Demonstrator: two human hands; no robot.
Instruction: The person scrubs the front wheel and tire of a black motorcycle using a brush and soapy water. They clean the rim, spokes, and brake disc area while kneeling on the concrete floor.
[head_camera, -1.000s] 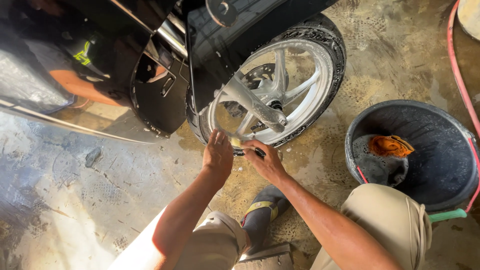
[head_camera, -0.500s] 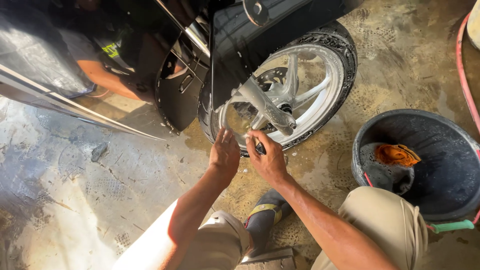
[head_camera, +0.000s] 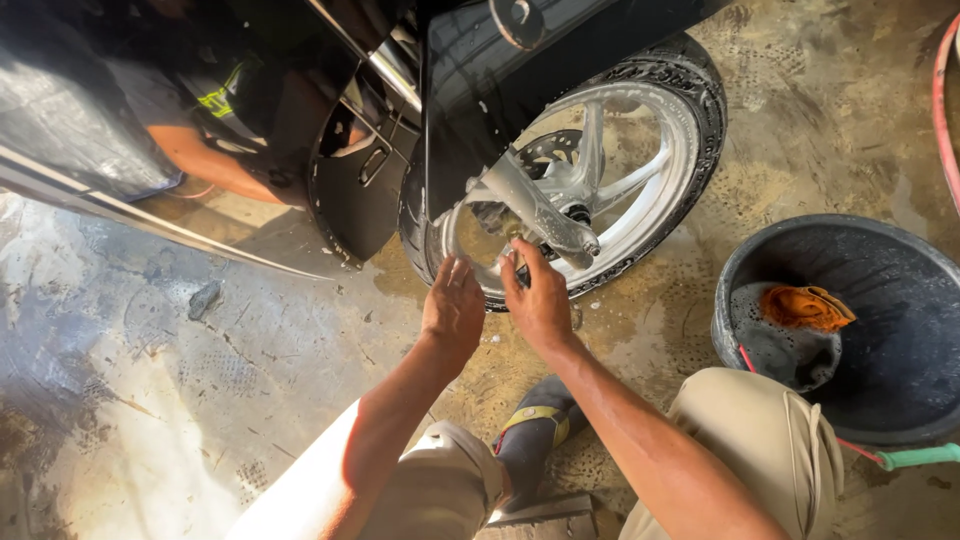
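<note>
A motorbike's front wheel (head_camera: 640, 170) with a silver spoked rim and black tyre stands on wet concrete, partly covered by a black mudguard (head_camera: 520, 80). My left hand (head_camera: 455, 305) rests flat against the lower rim, fingers together. Beside it, my right hand (head_camera: 535, 295) reaches to the rim near the fork leg (head_camera: 535, 215), fingers curled toward the rim; whether it holds something is hidden. I crouch with both knees in beige trousers below.
A black bucket (head_camera: 750, 270) at the right holds a dark sponge and an orange cloth (head_camera: 805, 305). A red hose (head_camera: 945, 110) runs along the right edge. Another person's arm (head_camera: 215, 165) shows behind the bike at upper left. My dark shoe (head_camera: 535, 440) is planted below the wheel.
The view has shifted, so the wheel and bucket sit further right. Both hands stay at the lower rim, the right one now slightly higher near the fork.
</note>
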